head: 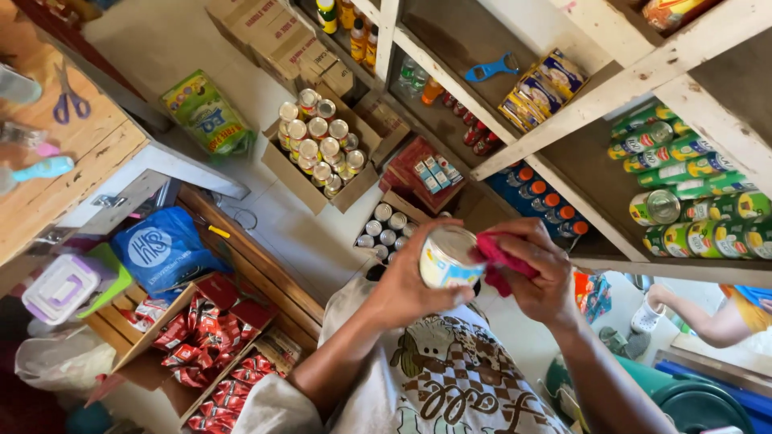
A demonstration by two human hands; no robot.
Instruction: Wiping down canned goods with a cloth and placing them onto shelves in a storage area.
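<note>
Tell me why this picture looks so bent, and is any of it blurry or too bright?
Head view: a wide lens bows the white wooden shelf boards outward; the white tin can with a blue and yellow label, gripped by the left hand, is slightly soft, as is the red cloth under the right hand; daylight washes out the pale floor at top left; lower corners sit dim.

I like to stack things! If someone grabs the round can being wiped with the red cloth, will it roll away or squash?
The can looks like stiff metal, so it probably won't squash in the left hand. Its round side would likely roll if laid down; standing on its flat end it should stay put. The red cloth in the right hand looks soft and floppy.
</note>
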